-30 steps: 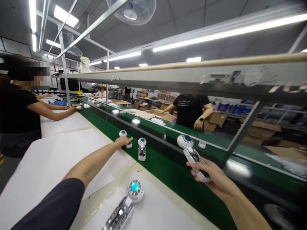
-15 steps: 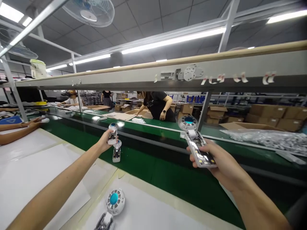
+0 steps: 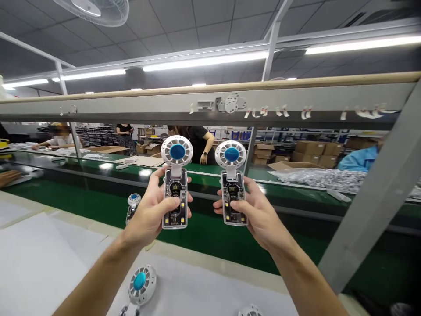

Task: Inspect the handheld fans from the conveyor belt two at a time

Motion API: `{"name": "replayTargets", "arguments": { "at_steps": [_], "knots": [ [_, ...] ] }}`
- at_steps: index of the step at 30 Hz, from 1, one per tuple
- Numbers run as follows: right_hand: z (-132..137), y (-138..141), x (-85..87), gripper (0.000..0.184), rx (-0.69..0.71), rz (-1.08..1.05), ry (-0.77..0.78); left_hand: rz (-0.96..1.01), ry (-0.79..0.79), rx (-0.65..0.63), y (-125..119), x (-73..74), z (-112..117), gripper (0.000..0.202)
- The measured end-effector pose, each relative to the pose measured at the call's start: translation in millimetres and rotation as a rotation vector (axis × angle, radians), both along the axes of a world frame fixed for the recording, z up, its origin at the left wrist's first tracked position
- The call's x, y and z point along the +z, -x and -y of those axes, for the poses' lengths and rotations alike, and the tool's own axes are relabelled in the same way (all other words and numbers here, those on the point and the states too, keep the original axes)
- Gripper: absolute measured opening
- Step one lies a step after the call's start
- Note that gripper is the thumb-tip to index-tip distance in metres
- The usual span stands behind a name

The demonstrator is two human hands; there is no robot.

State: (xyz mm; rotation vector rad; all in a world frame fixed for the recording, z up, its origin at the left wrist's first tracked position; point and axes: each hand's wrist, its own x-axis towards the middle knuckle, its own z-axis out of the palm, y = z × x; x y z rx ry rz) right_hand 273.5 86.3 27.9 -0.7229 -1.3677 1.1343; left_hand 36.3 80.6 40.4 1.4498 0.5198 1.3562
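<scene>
My left hand is wrapped round a small handheld fan, its thumb lying on the clear body with circuitry showing inside. A matching handheld fan is gripped by my right hand, thumb on its front. Both fans stand upright side by side, with round white heads and blue centres facing me. Behind my left wrist, another fan rests on the green belt. Below my forearms a fan with a turquoise centre lies on the white work surface. The top of one more fan head shows at the bottom edge.
A metal post slants up at the right. Across the belt lie a bag of small white parts and stacked cardboard boxes. A co-worker in black stands beyond the belt. Another person's hand is at far left.
Both hands have brought their fans together, upright before me; the left has lifted away from the fan on the belt. My view has turned to the right.
</scene>
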Motion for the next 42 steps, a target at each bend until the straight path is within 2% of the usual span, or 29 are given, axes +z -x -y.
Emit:
{"name": "replayTargets", "arguments": {
  "at_steps": [6,16,23,28,34,39,42],
  "knots": [
    [4.4,8.2,-0.8,0.074,0.071,0.028,-0.028,-0.019,-0.004,-0.080,-10.4,-11.6,0.2,0.074],
    [0.1,12.5,-3.9,0.069,0.004,0.023,0.012,0.007,0.003,-0.161,-17.3,-21.3,-10.8,0.074],
    [2.3,15.7,-2.1,0.066,0.002,0.026,0.001,0.013,0.017,-0.139,-19.3,-20.0,-10.2,0.073],
    [3.6,14.9,-1.4,0.071,0.025,0.006,0.020,0.033,0.017,-0.138,-21.1,-20.0,-10.4,0.071],
    [5.4,11.9,-1.0,0.080,0.068,0.001,0.048,0.081,0.087,-0.095,-23.7,-17.9,-10.9,0.075],
    [5.0,9.9,-1.9,0.084,0.061,-0.011,0.043,0.112,0.119,-0.103,-21.1,-17.8,-13.4,0.062],
    [2.2,8.5,-3.6,0.082,0.060,-0.009,0.025,0.120,0.129,-0.121,-19.7,-18.3,-14.7,0.063]
  ]
}}
